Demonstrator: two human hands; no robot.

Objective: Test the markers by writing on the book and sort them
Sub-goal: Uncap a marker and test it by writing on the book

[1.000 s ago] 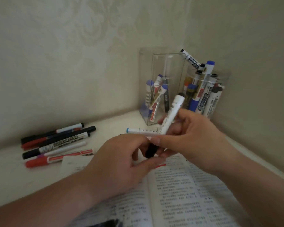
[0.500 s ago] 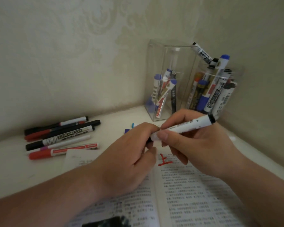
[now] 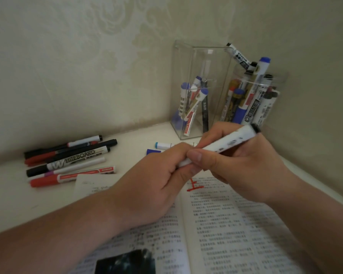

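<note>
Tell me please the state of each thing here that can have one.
book: open, flat, red mark on its right page.
left hand: grips the end of the white marker, hiding it.
right hand: grips its barrel.
loose markers: lying flat, left of the book.
square holder: upright, few markers inside.
round holder: upright, crowded with markers.

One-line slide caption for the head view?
Left hand and right hand hold a white black-ended marker over an open printed book bearing a red test mark.
</note>
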